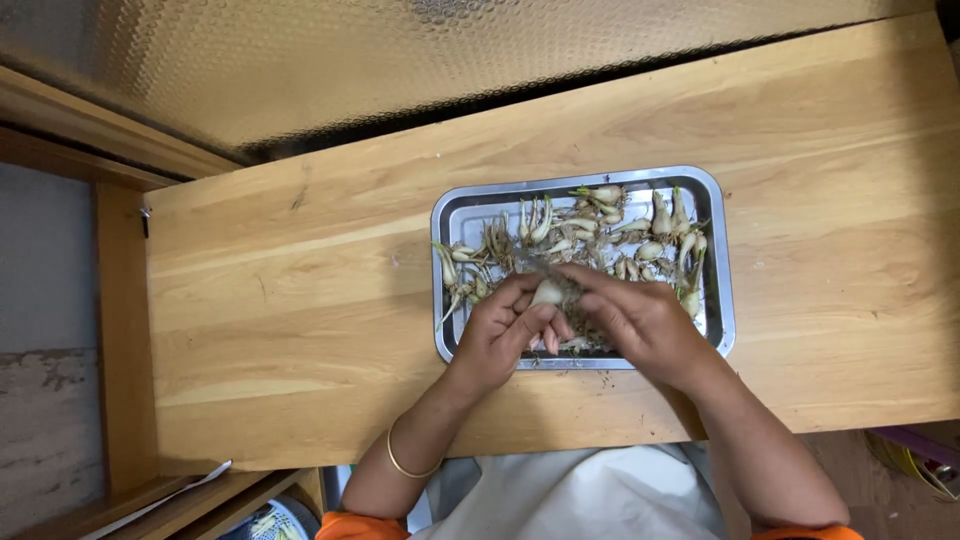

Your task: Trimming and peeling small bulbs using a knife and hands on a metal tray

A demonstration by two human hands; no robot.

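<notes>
A rectangular metal tray point(722, 250) sits on a wooden table point(300, 300) and holds several small white bulbs with green shoots and stringy roots point(600, 225). My left hand point(503, 330) and my right hand point(640, 318) meet over the tray's near half. Together they grip one white bulb point(548, 292), with its tangled roots under my right fingers. A thin gold bangle point(405, 465) circles my left wrist.
A shiny embossed metal sheet point(400, 70) runs behind the table's far edge. A wooden frame point(120, 340) stands at the left. Coloured objects point(915, 455) lie on the floor at the lower right. My white garment point(580, 495) is at the table's near edge.
</notes>
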